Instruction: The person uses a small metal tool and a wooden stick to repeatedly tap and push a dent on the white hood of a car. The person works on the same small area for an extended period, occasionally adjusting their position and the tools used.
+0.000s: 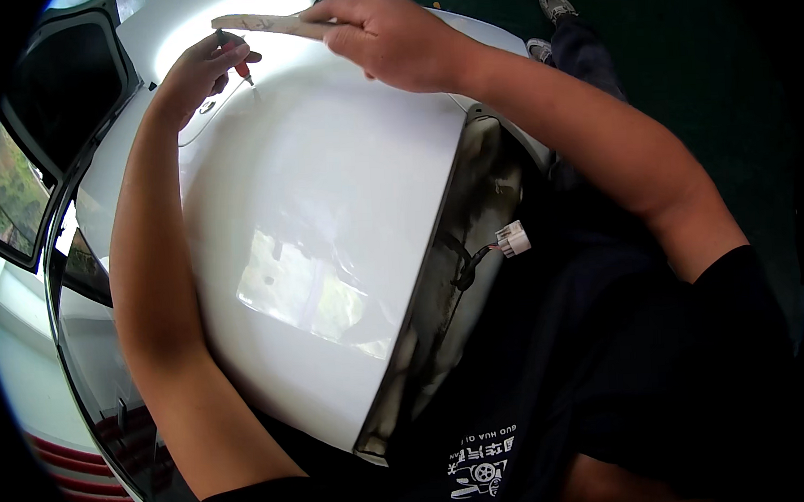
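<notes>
My left hand (199, 79) is closed round a short red, pen-like tool (243, 71) with a dark top. Its pointed lower end is at or close to the white car body panel (317, 165); whether it touches I cannot tell. My right hand (402, 43) grips one end of a flat, pale wooden stick (271, 24) with dark marks on it. From there the stick runs left, its far end just above the top of the red tool. Both hands are over the far part of the panel, where a bright light reflects.
Along the panel's right edge, a dirty recess (472, 212) lies exposed, with a white wire connector (513, 239) hanging out of it. Car windows (63, 86) are at the left. Another person's shoe (556, 7) and dark-trousered leg show at the top right, on a dark green floor (718, 85).
</notes>
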{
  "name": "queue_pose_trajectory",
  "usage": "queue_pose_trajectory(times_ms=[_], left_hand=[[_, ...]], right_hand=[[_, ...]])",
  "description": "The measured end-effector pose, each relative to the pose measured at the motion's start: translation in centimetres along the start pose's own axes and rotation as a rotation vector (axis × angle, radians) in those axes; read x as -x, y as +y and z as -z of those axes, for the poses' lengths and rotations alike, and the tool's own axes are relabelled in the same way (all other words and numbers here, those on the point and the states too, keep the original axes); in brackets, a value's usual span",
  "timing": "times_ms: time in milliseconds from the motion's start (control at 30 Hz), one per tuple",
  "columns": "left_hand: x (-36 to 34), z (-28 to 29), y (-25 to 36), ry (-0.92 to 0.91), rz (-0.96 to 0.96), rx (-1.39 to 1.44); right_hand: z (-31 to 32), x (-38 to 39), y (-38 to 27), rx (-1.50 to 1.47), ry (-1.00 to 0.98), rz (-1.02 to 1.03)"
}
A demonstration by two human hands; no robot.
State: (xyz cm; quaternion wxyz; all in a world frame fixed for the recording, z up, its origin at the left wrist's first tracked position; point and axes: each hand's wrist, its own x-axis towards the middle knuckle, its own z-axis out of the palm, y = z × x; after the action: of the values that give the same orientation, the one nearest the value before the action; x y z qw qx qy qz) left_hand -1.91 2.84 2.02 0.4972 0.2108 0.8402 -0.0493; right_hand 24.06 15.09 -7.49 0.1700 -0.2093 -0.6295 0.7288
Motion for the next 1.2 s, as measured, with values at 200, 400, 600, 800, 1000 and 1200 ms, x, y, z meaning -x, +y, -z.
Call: queue_pose_trajectory(times_ms=[200, 400, 600, 800, 1000, 1200], left_hand=[[0.1, -0.2, 0.4, -0.032, -0.011, 0.0], [0.3, -0.8, -0.4, 0.094, -0.066, -0.083], [-0.3, -1.2, -0.6, 0.03, -0.049, -0.053], [-1.1, -0.9, -0.2, 0.057, -0.086, -0.11], [-0.4, -1.2, -0.5, 0.067, -0.038, -0.053], [-1.1, 1.2, -0.8, 0.04, -0.212, -0.092]], right_hand=[[0.2, 0.3, -0.7, -0.048, 0.039, 0.009], [2.0, -1.6, -2.8, -0.346, 0.117, -0.07], [2.3, -1.1, -5.3, -0.345, 0.258, 0.055], [1.4, -0.3, -1.4, -0.17, 0.104, 0.091], [1.1, -0.6, -2.3, -0.13, 0.111, 0.091], [3.7, -1.8, -4.9, -0.427, 0.165, -0.009]])
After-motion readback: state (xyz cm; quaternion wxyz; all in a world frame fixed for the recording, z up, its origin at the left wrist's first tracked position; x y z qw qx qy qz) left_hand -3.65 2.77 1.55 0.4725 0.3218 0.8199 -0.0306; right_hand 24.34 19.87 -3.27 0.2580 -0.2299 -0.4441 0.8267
